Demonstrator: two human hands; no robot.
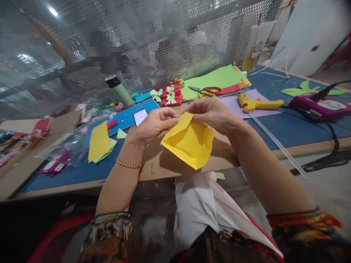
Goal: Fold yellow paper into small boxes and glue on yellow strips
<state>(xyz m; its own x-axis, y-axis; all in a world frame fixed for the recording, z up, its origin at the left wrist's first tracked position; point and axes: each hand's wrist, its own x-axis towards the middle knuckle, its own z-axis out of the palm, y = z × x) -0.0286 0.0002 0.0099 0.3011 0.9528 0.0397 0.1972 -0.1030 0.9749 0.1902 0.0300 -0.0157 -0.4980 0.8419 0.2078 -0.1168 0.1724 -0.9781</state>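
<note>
While the left hand pinches the yellow paper at eleven o'clock, the right hand, fingers partly hidden, seems to pinch it at twelve, over the cardboard on the counter.

- yellow paper piece: plain, folded, creased, pouch-like
- state: part-opened, hollow side towards camera
- pose: tilted, one corner pointing down, upper edge pinched between left hand and right hand
- location: above brown cardboard
</note>
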